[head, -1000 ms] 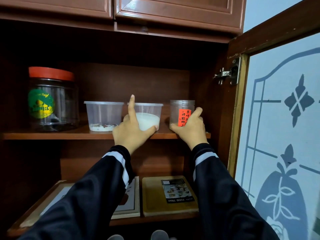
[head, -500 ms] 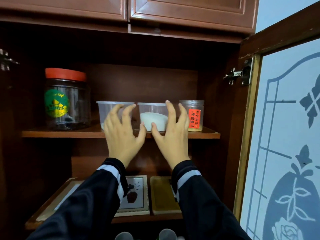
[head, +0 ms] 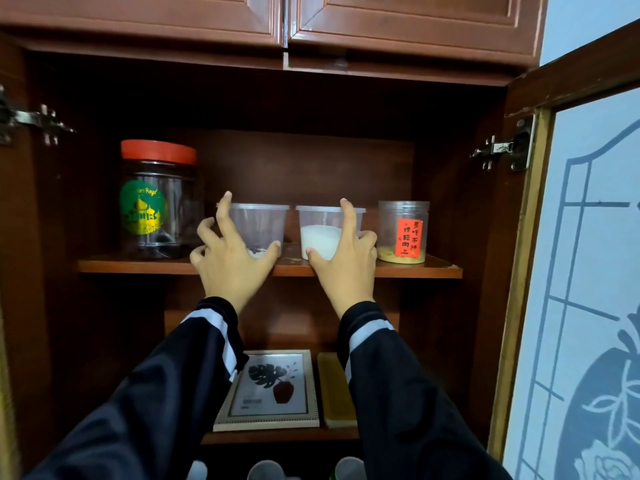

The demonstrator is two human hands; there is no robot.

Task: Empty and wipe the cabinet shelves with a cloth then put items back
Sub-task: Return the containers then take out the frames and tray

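On the upper shelf stand a big red-lidded jar, a clear tub with dark crumbs, a clear tub of white powder and a small jar with a red label. My left hand is spread in front of the crumb tub, thumb at its lower right, the other fingers curled just off its left side. My right hand wraps the powder tub, thumb at its lower left and fingers on its right side. Both tubs stand on the shelf. No cloth is in view.
The lower shelf holds a framed leaf picture and a yellow flat tray, partly hidden by my sleeves. The glass-paned door stands open on the right. Closed upper cabinet doors are above. Bottle tops show at the bottom.
Both hands have moved forward from in front of the shelf edge onto the two clear tubs, the left one shifting left and the right one closing round the powder tub.
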